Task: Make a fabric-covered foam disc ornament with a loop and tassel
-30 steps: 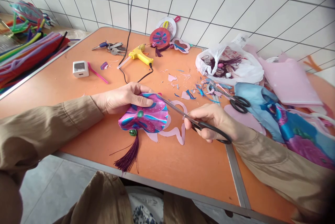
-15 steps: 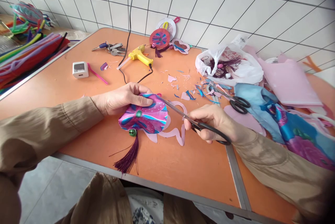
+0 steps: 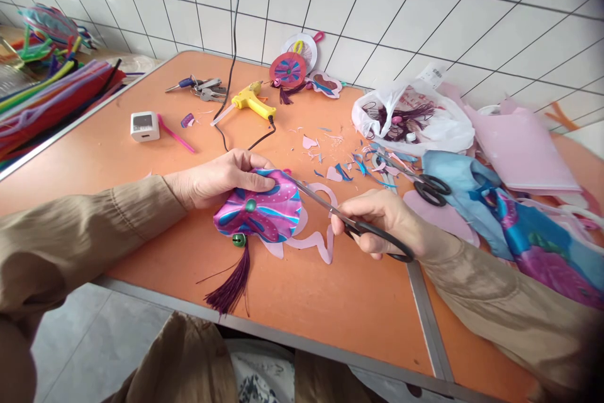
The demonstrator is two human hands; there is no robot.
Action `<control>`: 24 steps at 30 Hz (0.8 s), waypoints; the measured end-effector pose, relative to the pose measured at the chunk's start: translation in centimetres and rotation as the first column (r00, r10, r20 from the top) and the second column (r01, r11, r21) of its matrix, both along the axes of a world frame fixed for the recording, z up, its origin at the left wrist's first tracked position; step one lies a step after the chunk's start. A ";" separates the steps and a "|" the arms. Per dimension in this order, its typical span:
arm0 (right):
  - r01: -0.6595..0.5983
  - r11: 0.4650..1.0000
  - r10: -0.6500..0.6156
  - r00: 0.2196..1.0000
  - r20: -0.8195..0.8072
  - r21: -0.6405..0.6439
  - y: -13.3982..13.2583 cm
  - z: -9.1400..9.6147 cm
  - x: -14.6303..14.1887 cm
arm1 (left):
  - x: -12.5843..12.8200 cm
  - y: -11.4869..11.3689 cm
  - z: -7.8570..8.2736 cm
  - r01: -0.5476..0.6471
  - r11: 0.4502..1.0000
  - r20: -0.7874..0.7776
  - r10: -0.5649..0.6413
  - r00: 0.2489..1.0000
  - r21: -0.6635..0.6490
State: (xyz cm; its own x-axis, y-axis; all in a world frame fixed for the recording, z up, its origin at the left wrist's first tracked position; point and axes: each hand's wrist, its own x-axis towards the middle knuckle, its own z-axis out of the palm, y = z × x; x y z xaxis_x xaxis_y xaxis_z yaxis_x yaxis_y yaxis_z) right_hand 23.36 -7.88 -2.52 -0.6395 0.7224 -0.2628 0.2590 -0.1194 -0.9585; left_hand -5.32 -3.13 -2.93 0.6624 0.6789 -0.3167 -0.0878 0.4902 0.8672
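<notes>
Between thumb and fingers, my left hand [image 3: 238,175] pinches the top of a pink and blue satin fabric ornament [image 3: 278,211]. A green bead sits at its middle; a green bell [image 3: 239,240] and a dark purple tassel [image 3: 231,283] hang below it. My right hand [image 3: 377,220] is closed round black-handled scissors [image 3: 361,227], whose blades reach the ornament's upper right edge, by a small pink loop. Whether the blades are parted there I cannot tell. Under the ornament lies a pink cut-out outline [image 3: 325,249] on the orange table [image 3: 302,309].
Behind my hands lie a yellow glue gun [image 3: 252,101] with a black cord, keys [image 3: 207,88] and a white charger [image 3: 145,126]. Scraps, a second pair of scissors [image 3: 431,189], a plastic bag [image 3: 448,126] and blue fabric [image 3: 481,195] are to the right. Pipe cleaners [image 3: 51,101] lie left.
Almost nothing differs. My right hand and the scissors have shifted very slightly to the left; the ornament stays in my left hand.
</notes>
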 end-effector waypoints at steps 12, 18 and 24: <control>0.001 0.996 0.000 1.000 0.011 -0.095 0.1 0.1 -0.1 | 0.2 -0.1 -0.2 -0.032 0.999 0.024 0.032 0.999 0.001; 0.018 0.989 -0.014 1.000 0.026 -0.145 0.0 0.2 -0.2 | 0.3 -0.3 -0.5 -0.015 1.000 0.049 0.014 0.999 0.016; -0.013 0.992 0.015 1.000 0.011 -0.124 0.0 0.3 -0.2 | 0.3 -0.3 -0.4 0.007 1.000 0.051 -0.007 0.999 0.010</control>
